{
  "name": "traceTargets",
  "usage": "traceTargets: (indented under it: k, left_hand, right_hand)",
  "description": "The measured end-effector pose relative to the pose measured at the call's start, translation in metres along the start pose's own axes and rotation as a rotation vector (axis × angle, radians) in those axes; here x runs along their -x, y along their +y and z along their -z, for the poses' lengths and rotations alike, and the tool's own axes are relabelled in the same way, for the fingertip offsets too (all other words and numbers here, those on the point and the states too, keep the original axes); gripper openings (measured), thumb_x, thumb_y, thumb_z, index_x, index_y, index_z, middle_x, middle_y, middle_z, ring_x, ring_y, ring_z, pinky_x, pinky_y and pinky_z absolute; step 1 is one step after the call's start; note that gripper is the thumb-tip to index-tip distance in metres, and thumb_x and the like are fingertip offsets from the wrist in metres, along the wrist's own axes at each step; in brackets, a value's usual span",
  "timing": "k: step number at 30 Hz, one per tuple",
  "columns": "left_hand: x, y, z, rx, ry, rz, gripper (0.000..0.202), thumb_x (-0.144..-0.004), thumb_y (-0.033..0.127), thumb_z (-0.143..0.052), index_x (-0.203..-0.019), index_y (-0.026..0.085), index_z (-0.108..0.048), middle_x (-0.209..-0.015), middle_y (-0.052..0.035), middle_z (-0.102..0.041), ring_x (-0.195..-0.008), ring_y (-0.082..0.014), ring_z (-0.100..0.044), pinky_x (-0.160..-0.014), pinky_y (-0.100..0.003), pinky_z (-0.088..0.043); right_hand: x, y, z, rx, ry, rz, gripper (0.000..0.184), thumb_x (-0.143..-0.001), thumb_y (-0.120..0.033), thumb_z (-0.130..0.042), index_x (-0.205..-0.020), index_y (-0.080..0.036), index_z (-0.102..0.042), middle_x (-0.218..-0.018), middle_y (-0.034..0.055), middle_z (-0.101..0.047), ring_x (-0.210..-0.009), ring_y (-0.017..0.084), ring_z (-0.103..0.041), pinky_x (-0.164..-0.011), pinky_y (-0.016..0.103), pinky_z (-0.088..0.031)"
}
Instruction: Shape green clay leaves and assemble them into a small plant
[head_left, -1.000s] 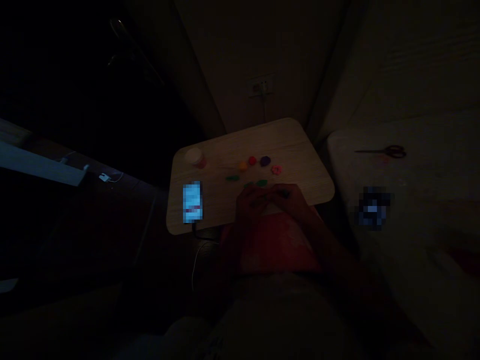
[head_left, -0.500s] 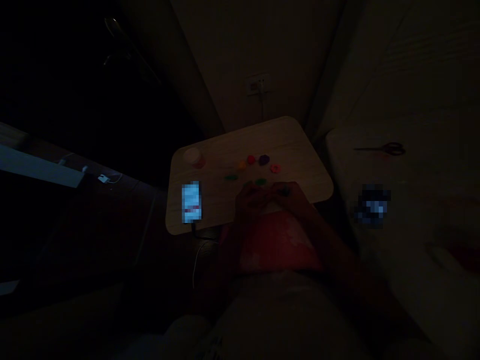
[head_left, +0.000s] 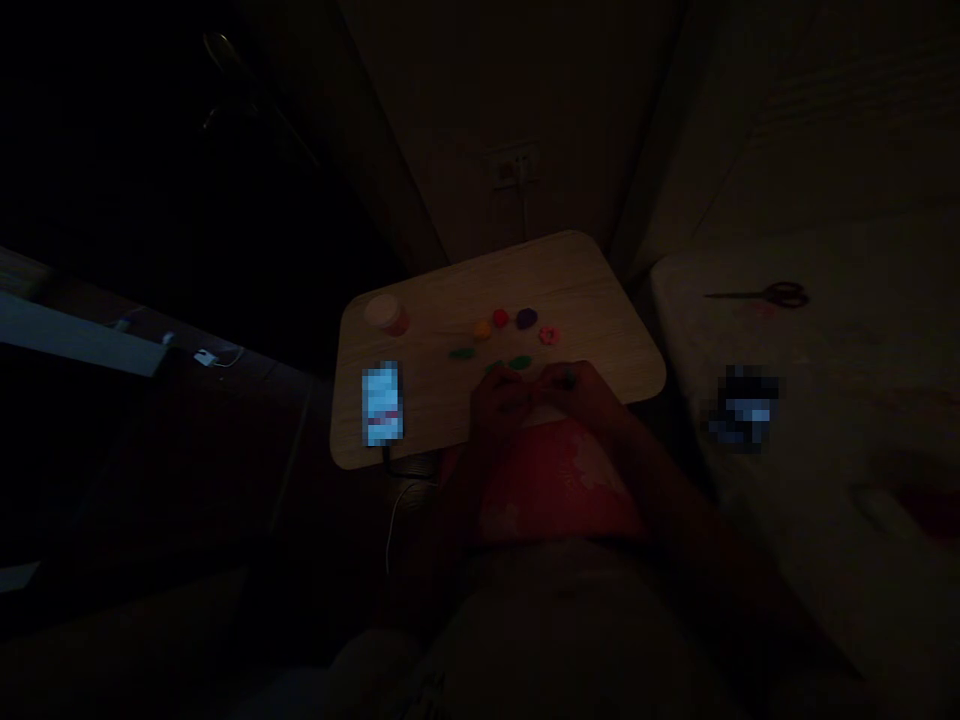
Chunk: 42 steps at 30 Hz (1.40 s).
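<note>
In dim light, my left hand and my right hand meet over the near edge of a small wooden table. The fingers of both are curled and pressed together at the tips; whatever is between them is too dark to make out. A dark greenish spot shows at my right hand. Just beyond the fingers lie a green leaf-like piece and another green piece. Behind these sit a small orange lump, a red ball, a purple lump and a pink flower-like ring.
A lidded tub stands at the table's back left. A lit phone, blurred out, lies at the left with a cable below. Scissors and a blurred object lie on a pale surface at right. A wall socket is behind.
The view has shifted very slightly. My two hands stay together in nearly the same place, with small finger movement; the coloured pieces have not moved on the table.
</note>
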<state>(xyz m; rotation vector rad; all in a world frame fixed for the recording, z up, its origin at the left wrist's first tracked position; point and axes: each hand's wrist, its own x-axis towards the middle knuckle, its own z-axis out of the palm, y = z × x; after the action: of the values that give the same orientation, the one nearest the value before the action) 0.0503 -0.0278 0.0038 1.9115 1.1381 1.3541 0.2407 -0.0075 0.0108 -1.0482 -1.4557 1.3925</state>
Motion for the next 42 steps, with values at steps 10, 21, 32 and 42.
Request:
traceTargets:
  k: [10,21,32,42]
  left_hand:
    - [0.002,-0.005,-0.001,-0.024,-0.042,-0.031,0.024,-0.090,0.047,-0.079,-0.104,0.028,-0.084,-0.097,-0.0058,-0.069,-0.092,-0.0199,-0.068,-0.080,-0.035,-0.058]
    - [0.002,-0.010,-0.001,-0.023,-0.025,-0.058,0.021,-0.088,0.046,-0.082,-0.089,0.024,-0.082,-0.092,-0.0045,-0.065,-0.086,-0.0181,-0.067,-0.076,-0.033,-0.056]
    - [0.002,-0.007,-0.004,-0.093,0.007,-0.189,0.012,-0.092,0.034,-0.079,-0.095,0.023,-0.080,-0.093,-0.0042,-0.064,-0.087,-0.0172,-0.066,-0.074,-0.030,-0.056]
    - [0.003,-0.006,-0.004,-0.114,-0.011,-0.175,0.025,-0.090,0.038,-0.081,-0.111,0.024,-0.078,-0.104,-0.0061,-0.067,-0.096,-0.0204,-0.068,-0.083,-0.035,-0.058]
  right_hand:
    - [0.000,0.003,-0.003,-0.045,0.044,-0.044,0.025,-0.067,-0.042,-0.088,-0.069,-0.019,-0.078,-0.067,0.0010,-0.071,-0.062,0.014,-0.058,-0.061,0.028,-0.045]
    - [-0.001,0.003,-0.001,-0.072,-0.023,0.046,0.021,-0.068,-0.039,-0.090,-0.069,-0.021,-0.080,-0.086,0.0047,-0.074,-0.077,0.018,-0.068,-0.072,0.031,-0.053]
    - [-0.002,0.006,-0.001,-0.049,-0.028,0.079,0.017,-0.071,-0.038,-0.089,-0.071,-0.022,-0.081,-0.086,0.0043,-0.071,-0.078,0.018,-0.065,-0.072,0.032,-0.051]
    - [-0.001,0.002,-0.001,-0.053,0.017,0.026,0.024,-0.068,-0.039,-0.089,-0.063,-0.021,-0.074,-0.077,0.0010,-0.066,-0.069,0.015,-0.057,-0.064,0.031,-0.045]
